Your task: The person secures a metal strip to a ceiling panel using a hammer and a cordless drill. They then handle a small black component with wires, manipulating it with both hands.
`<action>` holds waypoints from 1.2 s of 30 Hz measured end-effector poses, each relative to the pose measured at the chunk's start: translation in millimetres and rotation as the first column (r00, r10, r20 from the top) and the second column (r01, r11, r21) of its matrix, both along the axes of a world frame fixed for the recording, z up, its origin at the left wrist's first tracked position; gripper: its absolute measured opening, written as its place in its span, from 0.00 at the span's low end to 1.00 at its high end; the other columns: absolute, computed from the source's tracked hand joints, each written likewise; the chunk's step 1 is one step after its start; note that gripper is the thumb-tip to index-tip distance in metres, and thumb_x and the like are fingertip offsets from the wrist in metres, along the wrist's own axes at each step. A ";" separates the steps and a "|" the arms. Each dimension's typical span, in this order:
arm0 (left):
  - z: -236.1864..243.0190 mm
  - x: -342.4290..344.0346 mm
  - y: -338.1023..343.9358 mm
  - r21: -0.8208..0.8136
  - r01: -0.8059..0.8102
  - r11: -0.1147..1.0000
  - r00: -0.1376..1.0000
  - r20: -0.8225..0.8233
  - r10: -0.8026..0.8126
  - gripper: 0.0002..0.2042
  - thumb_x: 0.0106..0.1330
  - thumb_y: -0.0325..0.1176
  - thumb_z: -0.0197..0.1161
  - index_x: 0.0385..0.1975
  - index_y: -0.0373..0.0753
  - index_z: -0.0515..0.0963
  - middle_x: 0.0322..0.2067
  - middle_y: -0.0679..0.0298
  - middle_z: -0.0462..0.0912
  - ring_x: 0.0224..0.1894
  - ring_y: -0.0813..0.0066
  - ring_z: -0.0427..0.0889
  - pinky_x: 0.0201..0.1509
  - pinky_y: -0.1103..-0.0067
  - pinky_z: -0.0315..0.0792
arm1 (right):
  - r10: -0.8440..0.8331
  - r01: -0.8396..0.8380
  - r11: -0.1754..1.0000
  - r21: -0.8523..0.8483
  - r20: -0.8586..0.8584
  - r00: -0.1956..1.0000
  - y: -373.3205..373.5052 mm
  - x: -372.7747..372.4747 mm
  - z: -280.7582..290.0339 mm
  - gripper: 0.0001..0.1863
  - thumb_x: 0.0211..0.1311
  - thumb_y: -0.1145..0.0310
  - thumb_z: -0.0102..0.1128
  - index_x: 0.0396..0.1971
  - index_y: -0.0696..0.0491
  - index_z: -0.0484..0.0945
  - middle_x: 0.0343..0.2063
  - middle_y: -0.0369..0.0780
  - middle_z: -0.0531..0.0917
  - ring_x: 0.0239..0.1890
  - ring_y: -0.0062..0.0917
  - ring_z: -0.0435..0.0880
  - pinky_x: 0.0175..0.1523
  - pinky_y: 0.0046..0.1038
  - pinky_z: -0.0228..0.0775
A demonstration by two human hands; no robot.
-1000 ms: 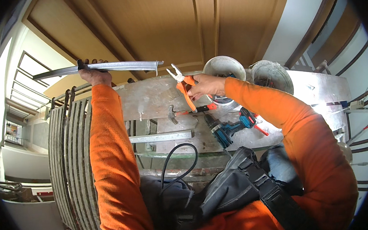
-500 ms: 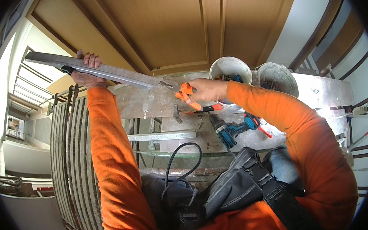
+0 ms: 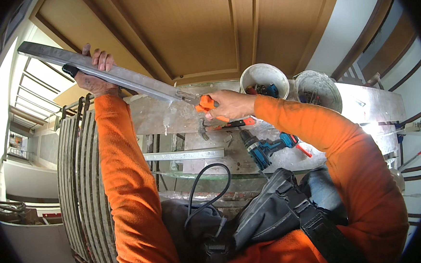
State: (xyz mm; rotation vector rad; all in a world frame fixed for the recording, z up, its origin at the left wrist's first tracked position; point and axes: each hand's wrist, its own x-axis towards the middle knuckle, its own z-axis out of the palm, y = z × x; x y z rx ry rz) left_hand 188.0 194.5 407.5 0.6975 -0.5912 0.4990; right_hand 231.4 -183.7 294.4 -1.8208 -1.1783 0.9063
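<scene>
My left hand [image 3: 96, 76] is wrapped round a long grey metal channel [image 3: 135, 82], held up at a slant over the far left of the bench. A small black piece [image 3: 70, 70] shows beside that hand; its kind is unclear. In my right hand [image 3: 230, 104] is a pair of orange-handled pliers [image 3: 204, 103]. Their jaws meet the channel's near right end, and my fingers press the handles together. Below the pliers lie a hammer [image 3: 203, 130] and an orange-and-black tool [image 3: 234, 124].
Two whitish buckets [image 3: 263, 70] [image 3: 318, 89] with tools inside stand at the back right of the worn bench [image 3: 147, 113]. A blue-and-black drill [image 3: 264, 150] and a shorter metal strip [image 3: 185, 155] lie nearer. Wooden panelling [image 3: 190, 31] rises behind; a slatted rack [image 3: 81, 187] stands left.
The channel and my left hand have shifted slightly up and left. My right hand has moved a little left, and the pliers' handles, spread before, are now closer together.
</scene>
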 end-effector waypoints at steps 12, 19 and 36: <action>9.1 0.7 -15.8 0.062 0.037 0.997 0.999 0.013 -0.038 0.34 0.63 0.65 0.56 0.49 0.35 0.72 0.24 0.67 0.65 0.21 0.76 0.66 0.23 0.79 0.64 | 0.036 -0.036 0.999 0.027 -0.009 0.999 3.7 4.8 -10.4 0.17 0.68 0.64 0.63 0.53 0.55 0.75 0.36 0.35 0.82 0.42 0.24 0.79 0.55 0.30 0.70; 11.7 1.4 -15.5 0.064 0.064 0.996 0.996 0.051 -0.067 0.37 0.62 0.67 0.57 0.53 0.34 0.72 0.25 0.67 0.65 0.21 0.76 0.67 0.24 0.79 0.65 | -0.002 0.001 0.997 0.074 0.012 1.000 4.0 3.2 -15.3 0.19 0.66 0.61 0.66 0.52 0.54 0.76 0.43 0.37 0.85 0.50 0.26 0.80 0.60 0.31 0.68; 16.4 0.2 -23.0 0.123 0.017 0.992 0.999 0.038 -0.022 0.35 0.63 0.65 0.56 0.53 0.35 0.72 0.25 0.67 0.66 0.22 0.76 0.67 0.25 0.79 0.65 | -0.057 0.059 0.995 -0.085 0.025 0.998 7.8 -4.6 -5.2 0.19 0.65 0.59 0.66 0.50 0.53 0.78 0.26 0.36 0.83 0.32 0.24 0.81 0.43 0.32 0.70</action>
